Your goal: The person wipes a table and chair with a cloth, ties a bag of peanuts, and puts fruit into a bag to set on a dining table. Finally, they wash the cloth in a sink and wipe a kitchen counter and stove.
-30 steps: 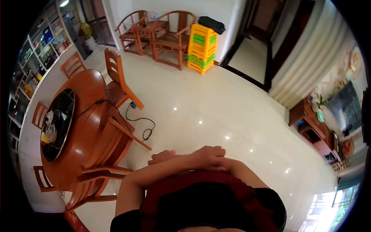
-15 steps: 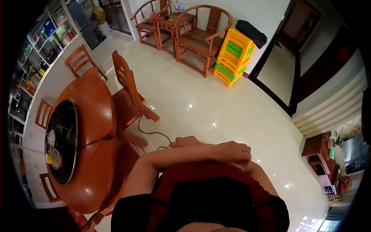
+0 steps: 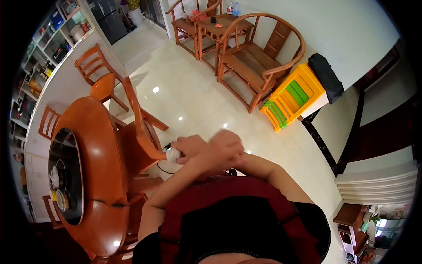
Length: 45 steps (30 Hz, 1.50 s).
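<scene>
My forearms cross in front of my dark red and black clothing. My right hand, on the left side of the crossing, has its fingers closed around a small whitish bundle. This bundle touches the end of the top rail of the near wooden chair. Blurred by motion, my left hand lies over my right wrist, and its fingers are too smeared to read. A dark cable shows on the floor below my right hand.
A round wooden table with a black turntable stands left, with chairs around it. Ahead are a wooden armchair, a small table and yellow-green stacked stools. A wooden cabinet is at the lower right.
Both hands have moved up and left, nearer the chair. The whitish bundle now shows in my right hand. The view has shifted, with the armchair and stools appearing larger and further right.
</scene>
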Each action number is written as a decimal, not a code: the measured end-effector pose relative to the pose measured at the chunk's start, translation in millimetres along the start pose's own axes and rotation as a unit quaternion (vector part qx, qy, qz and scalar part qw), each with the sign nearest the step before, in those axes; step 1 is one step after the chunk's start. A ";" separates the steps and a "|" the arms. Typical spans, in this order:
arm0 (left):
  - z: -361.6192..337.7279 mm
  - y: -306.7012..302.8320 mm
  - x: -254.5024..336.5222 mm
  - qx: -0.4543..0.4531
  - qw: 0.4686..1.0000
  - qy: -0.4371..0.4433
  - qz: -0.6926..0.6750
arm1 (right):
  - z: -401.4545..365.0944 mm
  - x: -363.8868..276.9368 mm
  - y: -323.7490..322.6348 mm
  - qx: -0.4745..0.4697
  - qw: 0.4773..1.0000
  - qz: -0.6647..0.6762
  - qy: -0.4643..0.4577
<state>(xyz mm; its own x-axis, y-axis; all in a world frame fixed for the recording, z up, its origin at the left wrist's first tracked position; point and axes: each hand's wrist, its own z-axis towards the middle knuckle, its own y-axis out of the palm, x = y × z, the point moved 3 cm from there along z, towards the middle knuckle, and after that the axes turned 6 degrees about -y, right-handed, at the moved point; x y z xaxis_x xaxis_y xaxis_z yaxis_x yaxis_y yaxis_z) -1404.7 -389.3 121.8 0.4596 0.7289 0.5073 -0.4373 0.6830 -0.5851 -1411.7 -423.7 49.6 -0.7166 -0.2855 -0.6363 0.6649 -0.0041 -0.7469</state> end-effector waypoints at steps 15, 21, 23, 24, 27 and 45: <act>146.8 21.4 -371.8 -0.006 0.780 -0.433 -0.451 | 16.6 286.2 -211.8 0.413 0.885 0.031 0.210; 218.8 124.4 -447.3 -0.149 0.910 -0.318 -0.221 | -93.4 404.0 -269.2 0.592 0.722 -0.051 0.355; 247.0 146.7 -486.9 -0.133 0.867 -0.382 -0.292 | -138.8 441.6 -293.6 0.711 0.578 0.039 0.398; 260.3 156.0 -507.1 -0.138 0.864 -0.397 -0.279 | -161.9 474.7 -292.9 0.690 0.582 -0.116 0.413; 297.9 187.1 -556.9 -0.148 0.841 -0.456 -0.253 | -204.0 562.9 -272.3 0.560 0.597 -0.260 0.512; 427.0 153.5 -839.4 0.012 0.900 -0.400 0.171 | -236.9 826.7 -639.4 0.461 0.426 -0.633 0.453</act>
<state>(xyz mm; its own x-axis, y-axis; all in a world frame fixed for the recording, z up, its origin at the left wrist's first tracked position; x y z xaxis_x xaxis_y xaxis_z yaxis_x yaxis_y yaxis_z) -2187.8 -876.2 -123.8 -0.4049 0.6902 0.5997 -0.4680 0.4070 -0.7844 -2479.2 -430.0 -44.6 -0.1324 0.9905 0.0376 -0.8746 -0.0989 -0.4747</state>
